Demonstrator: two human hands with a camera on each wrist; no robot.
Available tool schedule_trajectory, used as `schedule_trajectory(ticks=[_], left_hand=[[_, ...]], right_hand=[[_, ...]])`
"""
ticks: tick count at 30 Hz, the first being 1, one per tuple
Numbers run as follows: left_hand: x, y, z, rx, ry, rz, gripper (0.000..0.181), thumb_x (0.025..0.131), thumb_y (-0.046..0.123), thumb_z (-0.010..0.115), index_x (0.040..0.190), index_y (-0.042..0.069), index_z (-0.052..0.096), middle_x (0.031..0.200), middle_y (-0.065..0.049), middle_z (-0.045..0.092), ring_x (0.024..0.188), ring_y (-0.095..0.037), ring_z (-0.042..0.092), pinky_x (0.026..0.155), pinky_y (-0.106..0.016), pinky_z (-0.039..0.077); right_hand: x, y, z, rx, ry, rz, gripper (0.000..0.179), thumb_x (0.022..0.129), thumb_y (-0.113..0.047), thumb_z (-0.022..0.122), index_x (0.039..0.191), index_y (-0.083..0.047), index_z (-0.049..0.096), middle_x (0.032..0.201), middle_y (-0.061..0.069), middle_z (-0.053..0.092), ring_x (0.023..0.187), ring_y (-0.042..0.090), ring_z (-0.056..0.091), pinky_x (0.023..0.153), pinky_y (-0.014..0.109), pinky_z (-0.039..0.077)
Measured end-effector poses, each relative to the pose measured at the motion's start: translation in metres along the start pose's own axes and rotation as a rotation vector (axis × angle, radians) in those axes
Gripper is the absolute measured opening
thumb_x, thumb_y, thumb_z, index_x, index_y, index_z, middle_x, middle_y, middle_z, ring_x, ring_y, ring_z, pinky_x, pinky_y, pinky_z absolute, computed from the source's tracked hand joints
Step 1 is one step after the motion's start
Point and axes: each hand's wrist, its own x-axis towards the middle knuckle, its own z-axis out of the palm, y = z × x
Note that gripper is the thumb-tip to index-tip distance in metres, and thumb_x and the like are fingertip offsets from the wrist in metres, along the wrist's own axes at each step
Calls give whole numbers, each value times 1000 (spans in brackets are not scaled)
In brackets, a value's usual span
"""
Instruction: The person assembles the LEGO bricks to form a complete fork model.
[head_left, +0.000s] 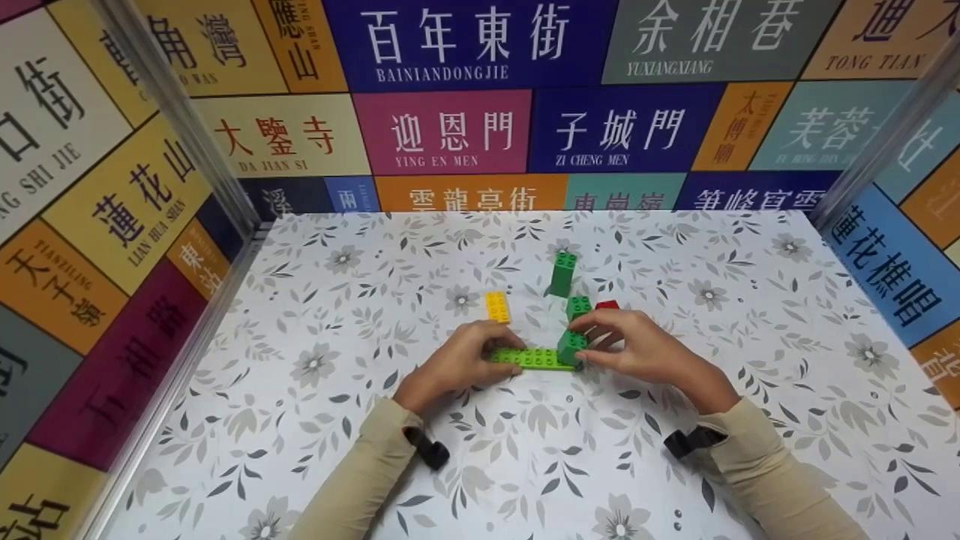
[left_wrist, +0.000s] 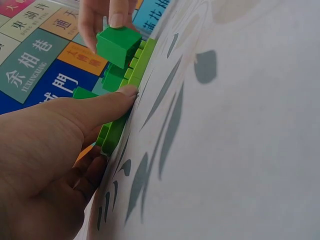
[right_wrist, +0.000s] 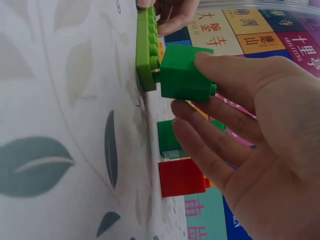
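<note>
A long lime-green toy brick [head_left: 536,358] with studs on top lies flat on the table. At its left end my left hand [head_left: 466,356] grips it, thumb along the near side in the left wrist view. My right hand [head_left: 637,349] pinches a green brick [right_wrist: 185,73] between thumb and fingers at the long brick's right end. In the right wrist view, the green brick's underside sits right by the end studs, slightly tilted; whether it is pressed down, I cannot tell. Another green brick [head_left: 579,306] and a red brick [right_wrist: 182,177] stand just behind the right hand.
Farther back stands a taller green brick piece [head_left: 562,276]. A yellow brick [head_left: 497,307] lies behind my left hand. The table [head_left: 330,450] has a flowered white cover, and panels with large lettering [head_left: 442,131] rise at its back and sides.
</note>
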Motion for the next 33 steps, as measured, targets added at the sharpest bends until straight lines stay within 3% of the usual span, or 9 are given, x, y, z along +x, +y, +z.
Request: schedule_trajectory(ticks=[33], left_hand=[[0,3,2,-23,45,-42,34,87,24,93,119,23,82,115,8,81,107,-8,71,100,-30,58]], right_hand=[[2,-5,10,-45,25,48,31,94,-25,87,123,-18,78,120,1,80,108,23,79,86,34,66]])
